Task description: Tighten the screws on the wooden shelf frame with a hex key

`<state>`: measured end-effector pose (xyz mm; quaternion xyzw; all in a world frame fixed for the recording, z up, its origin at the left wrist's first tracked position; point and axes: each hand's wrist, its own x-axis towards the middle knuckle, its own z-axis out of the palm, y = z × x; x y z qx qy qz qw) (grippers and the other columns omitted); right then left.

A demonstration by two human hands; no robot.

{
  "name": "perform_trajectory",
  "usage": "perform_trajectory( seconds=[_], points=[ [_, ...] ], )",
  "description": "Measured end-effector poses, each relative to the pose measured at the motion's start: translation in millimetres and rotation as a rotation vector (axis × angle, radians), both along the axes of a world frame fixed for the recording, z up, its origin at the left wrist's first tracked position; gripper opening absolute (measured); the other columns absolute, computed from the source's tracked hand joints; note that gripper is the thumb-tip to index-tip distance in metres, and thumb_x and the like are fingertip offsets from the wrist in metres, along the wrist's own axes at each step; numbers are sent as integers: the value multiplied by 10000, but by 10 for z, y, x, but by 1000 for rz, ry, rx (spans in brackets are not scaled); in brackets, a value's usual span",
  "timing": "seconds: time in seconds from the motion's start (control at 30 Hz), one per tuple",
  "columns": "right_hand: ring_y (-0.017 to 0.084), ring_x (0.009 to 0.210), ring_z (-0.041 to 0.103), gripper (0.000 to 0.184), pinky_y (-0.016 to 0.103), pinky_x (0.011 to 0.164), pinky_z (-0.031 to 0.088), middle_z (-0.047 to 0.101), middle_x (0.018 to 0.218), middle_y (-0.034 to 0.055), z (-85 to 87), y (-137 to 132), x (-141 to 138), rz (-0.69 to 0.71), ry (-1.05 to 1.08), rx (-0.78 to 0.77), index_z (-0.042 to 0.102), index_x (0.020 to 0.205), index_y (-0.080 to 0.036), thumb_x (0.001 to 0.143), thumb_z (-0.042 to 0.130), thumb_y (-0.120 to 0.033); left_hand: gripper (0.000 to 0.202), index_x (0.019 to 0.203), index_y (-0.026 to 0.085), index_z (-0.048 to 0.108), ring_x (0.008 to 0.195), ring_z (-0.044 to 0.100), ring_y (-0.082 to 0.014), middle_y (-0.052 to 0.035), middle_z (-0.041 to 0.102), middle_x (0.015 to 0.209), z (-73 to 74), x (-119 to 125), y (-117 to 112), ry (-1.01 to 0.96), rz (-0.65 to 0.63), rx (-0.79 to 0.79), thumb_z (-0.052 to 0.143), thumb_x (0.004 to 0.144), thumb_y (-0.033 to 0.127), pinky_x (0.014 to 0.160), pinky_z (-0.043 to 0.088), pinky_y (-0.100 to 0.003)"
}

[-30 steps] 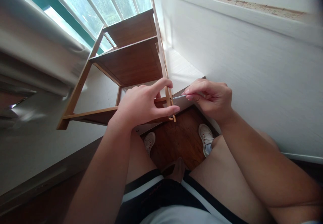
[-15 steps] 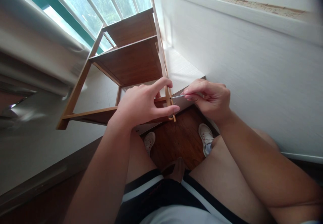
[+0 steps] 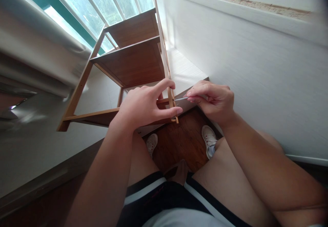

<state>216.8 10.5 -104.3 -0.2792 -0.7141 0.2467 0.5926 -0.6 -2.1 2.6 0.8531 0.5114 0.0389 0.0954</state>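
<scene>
L hand curved, R hand pinched

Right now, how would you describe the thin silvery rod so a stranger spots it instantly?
Start at the wooden shelf unit by the window, then find its post nearest the person's right hand. That hand pinches the thin silvery rod, which points toward the post. Its pale metallic colour sets it apart from the thicker brown post beside it.

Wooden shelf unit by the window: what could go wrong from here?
The thin grey rod, pointed at the wooden post, could slip, since the right hand merely pinches it. The left hand lies close to the rod's tip, so a slip might jab it. The shelf unit might shift, with only that left hand visibly holding it.
</scene>
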Motion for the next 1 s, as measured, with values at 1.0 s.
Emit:
perform_trajectory(
  seconds=[1.0],
  points=[
    [123,580,638,96,243,569,509,723,688,-10,16,-85,-65,-17,-28,-155,741,832,-198,853,761,-290,608,1202,314,564,657,607,-166,41,662,741,-12,-5,9,-2,-3,1,569,782,753,625,371,-258]
  ],
)
